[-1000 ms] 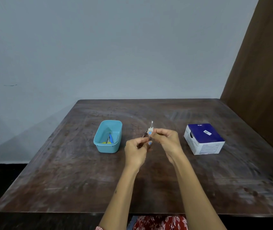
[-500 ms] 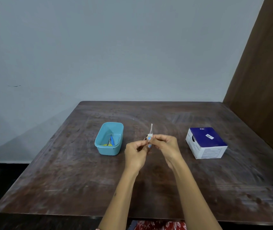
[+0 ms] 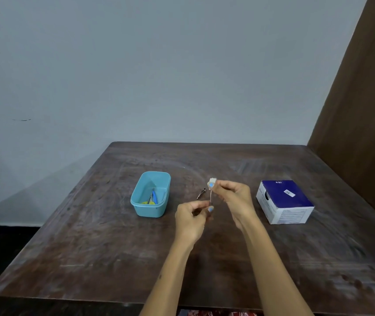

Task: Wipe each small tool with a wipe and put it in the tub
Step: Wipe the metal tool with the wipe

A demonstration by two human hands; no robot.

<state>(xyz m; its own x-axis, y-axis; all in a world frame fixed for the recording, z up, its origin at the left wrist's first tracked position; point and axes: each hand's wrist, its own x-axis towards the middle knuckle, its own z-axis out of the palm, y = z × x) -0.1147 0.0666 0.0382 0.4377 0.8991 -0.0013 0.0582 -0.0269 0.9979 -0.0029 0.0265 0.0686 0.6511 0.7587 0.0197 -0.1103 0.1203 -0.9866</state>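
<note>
2 hands wiping a thin metal tool above the bench.
Right hand (image 3: 233,197) has slid its pinched wipe (image 3: 212,181) up to the tool's (image 3: 211,197) tip; left hand (image 3: 192,216) pinches the base.

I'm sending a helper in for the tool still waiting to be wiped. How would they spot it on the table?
Start at the blue tub on the dark wooden table. Just right of it, short of the hands, a small pointed metal tool lies on the bare wood. It alone lies loose: other tools sit inside the tub or in the hands.
</note>
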